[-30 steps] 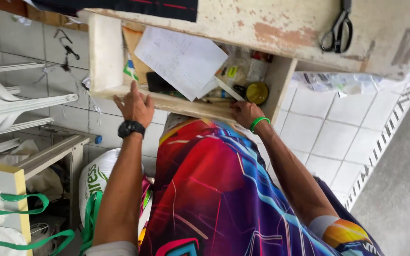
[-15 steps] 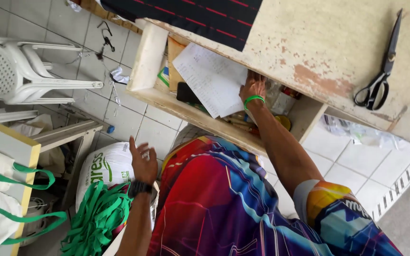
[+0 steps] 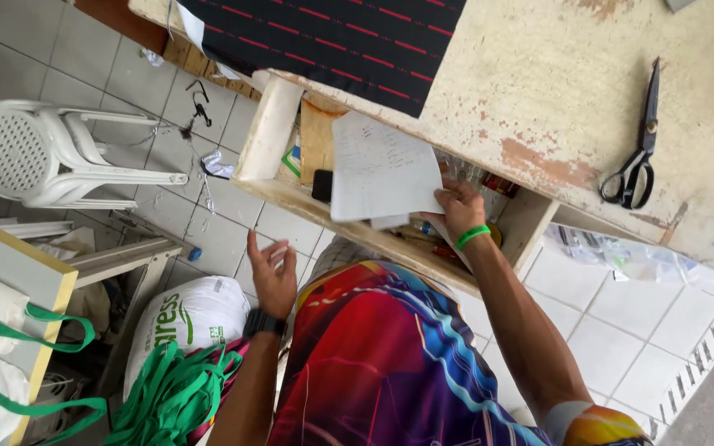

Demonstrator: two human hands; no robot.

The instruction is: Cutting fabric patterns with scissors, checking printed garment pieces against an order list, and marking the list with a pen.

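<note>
Right hand (image 3: 459, 208) reaching into open wooden shelf (image 3: 373, 239) under counter (image 3: 555, 91), fingers pinching lower corner of white paper sheet (image 3: 378, 169) propped inside. Green wristband (image 3: 472, 236) on that wrist. Shelf also holding small black object (image 3: 322, 186) left of sheet, jars and clutter behind hand, too blurred to tell apart. Left hand (image 3: 273, 272) free in air below shelf, fingers spread, black watch (image 3: 264, 324) on wrist. Black scissors (image 3: 636, 157) flat on counter, well apart. White sack with green print (image 3: 188, 318) on floor beside green straps (image 3: 171, 396). White plastic chair (image 3: 51, 157) at left.
</note>
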